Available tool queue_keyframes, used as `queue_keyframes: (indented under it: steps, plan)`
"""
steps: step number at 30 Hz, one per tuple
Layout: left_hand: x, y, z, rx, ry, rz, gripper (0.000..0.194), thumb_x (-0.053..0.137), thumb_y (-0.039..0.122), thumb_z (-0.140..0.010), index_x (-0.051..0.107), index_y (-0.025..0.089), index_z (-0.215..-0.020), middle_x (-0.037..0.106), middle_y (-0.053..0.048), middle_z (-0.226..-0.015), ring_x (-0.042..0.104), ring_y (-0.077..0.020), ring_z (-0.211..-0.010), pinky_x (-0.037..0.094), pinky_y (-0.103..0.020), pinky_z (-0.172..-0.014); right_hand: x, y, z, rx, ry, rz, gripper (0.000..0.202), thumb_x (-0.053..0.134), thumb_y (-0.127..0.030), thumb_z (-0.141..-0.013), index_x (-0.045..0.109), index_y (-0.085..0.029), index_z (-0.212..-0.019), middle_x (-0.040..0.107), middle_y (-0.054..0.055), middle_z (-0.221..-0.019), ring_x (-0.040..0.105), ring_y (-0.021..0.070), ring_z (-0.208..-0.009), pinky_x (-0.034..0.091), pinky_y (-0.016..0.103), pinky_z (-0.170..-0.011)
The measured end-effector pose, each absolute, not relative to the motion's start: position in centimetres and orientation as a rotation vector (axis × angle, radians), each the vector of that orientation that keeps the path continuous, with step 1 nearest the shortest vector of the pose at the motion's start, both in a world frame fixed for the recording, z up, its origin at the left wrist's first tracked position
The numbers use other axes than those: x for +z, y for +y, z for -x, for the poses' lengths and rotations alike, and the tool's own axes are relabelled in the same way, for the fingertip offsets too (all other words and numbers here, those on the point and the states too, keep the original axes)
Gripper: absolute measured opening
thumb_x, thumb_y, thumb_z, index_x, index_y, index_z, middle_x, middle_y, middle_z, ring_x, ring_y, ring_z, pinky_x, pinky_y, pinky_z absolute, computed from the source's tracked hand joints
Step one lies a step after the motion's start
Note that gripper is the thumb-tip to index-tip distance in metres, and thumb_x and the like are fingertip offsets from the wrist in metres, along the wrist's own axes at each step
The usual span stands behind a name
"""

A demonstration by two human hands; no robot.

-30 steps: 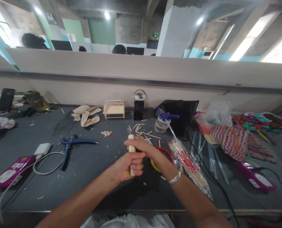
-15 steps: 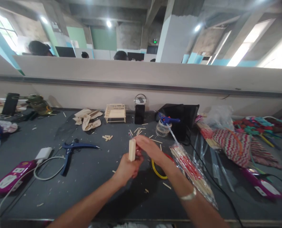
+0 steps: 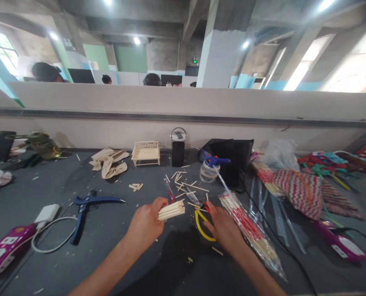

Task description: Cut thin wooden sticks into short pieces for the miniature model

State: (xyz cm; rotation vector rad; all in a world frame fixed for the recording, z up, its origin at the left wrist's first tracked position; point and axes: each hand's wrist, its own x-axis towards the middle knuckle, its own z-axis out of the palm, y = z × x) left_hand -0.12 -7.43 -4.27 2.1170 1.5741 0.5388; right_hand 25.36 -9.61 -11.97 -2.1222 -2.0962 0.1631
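The left hand (image 3: 146, 222) curls firmly around a bundle of wooden sticks (image 3: 172, 210), their ends jutting rightward past its fingers. The right hand (image 3: 226, 226), loosely bent, is at the red-and-yellow-handled scissors (image 3: 198, 224); its grip is unclear.

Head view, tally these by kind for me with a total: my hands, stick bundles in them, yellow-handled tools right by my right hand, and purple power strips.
Left hand and right hand: 2
Held stick bundle: 1
Yellow-handled tool by the right hand: 1
Purple power strips: 2
Total: 6
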Motion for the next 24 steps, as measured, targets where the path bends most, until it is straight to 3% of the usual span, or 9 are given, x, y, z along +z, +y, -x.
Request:
queue_keyframes:
  steps: [5,9,15,18,20,22,24]
  plan:
    - [-3.4,-7.5,0.7,0.291,1.728,-2.246,0.035,0.045,0.008,-0.076,0.058,0.023,-0.105,0.071,-0.002,-0.079,0.066,-0.0203,-0.072,0.032,-0.025,-0.058,-11.3,-8.4,-24.3,0.336,-2.076,2.246,0.057,0.053,-0.014,-0.075,0.045,-0.004,-0.130,0.064,0.019,-0.103,0.064,0.0269,-0.093,0.046,0.032,-0.079]
    - [-3.3,-7.6,1.5,0.255,1.768,-2.245,0.036,0.045,0.007,-0.076,0.057,0.024,-0.106,0.072,-0.002,-0.080,0.067,-0.0201,-0.074,0.034,-0.025,-0.060,-10.7,-8.2,-24.9,0.576,-1.842,2.125,0.052,0.056,-0.012,-0.068,0.051,-0.007,-0.120,0.066,0.011,-0.088,0.064,0.0214,-0.080,0.045,0.029,-0.073]
    - [-3.8,-7.6,1.9,0.301,1.720,-2.204,0.036,0.046,0.006,-0.076,0.059,0.024,-0.105,0.072,-0.001,-0.081,0.067,-0.0175,-0.075,0.038,-0.023,-0.062,-10.3,-10.6,-25.6,1.439,-1.052,1.431,0.051,0.067,-0.035,-0.069,0.051,-0.018,-0.115,0.055,-0.005,-0.064,0.048,0.0087,-0.045,0.036,0.020,-0.042]
    - [-3.9,-7.6,1.8,0.304,1.698,-2.185,0.036,0.046,0.006,-0.076,0.059,0.024,-0.104,0.072,-0.002,-0.082,0.067,-0.0175,-0.076,0.039,-0.023,-0.063,-10.5,-12.8,-24.6,1.471,-1.024,1.112,0.057,0.069,-0.045,-0.073,0.048,-0.020,-0.120,0.048,-0.008,-0.058,0.041,0.0062,-0.039,0.035,0.019,-0.038]
    - [-4.0,-7.6,1.7,0.315,1.682,-2.165,0.036,0.046,0.005,-0.076,0.060,0.024,-0.104,0.072,-0.002,-0.081,0.067,-0.0174,-0.075,0.039,-0.022,-0.063,-10.3,-13.9,-23.9,1.328,-1.084,1.137,0.056,0.066,-0.044,-0.078,0.045,-0.021,-0.125,0.053,-0.005,-0.065,0.051,0.0097,-0.047,0.044,0.023,-0.044]
    - [-3.9,-7.7,1.5,0.336,1.646,-2.132,0.038,0.046,0.005,-0.075,0.061,0.023,-0.104,0.071,-0.002,-0.080,0.067,-0.0167,-0.075,0.040,-0.022,-0.063,-9.8,-14.6,-23.6,1.123,-1.243,1.196,0.053,0.063,-0.039,-0.082,0.042,-0.023,-0.128,0.060,0.001,-0.083,0.062,0.0156,-0.069,0.053,0.028,-0.060]
    - [-4.0,-7.9,1.3,0.370,1.577,-2.088,0.037,0.046,0.004,-0.075,0.062,0.023,-0.103,0.071,-0.001,-0.078,0.066,-0.0155,-0.073,0.040,-0.021,-0.063,-9.3,-14.9,-23.5,0.905,-1.484,1.208,0.047,0.059,-0.032,-0.086,0.042,-0.024,-0.129,0.060,0.006,-0.099,0.063,0.0187,-0.090,0.053,0.031,-0.076]
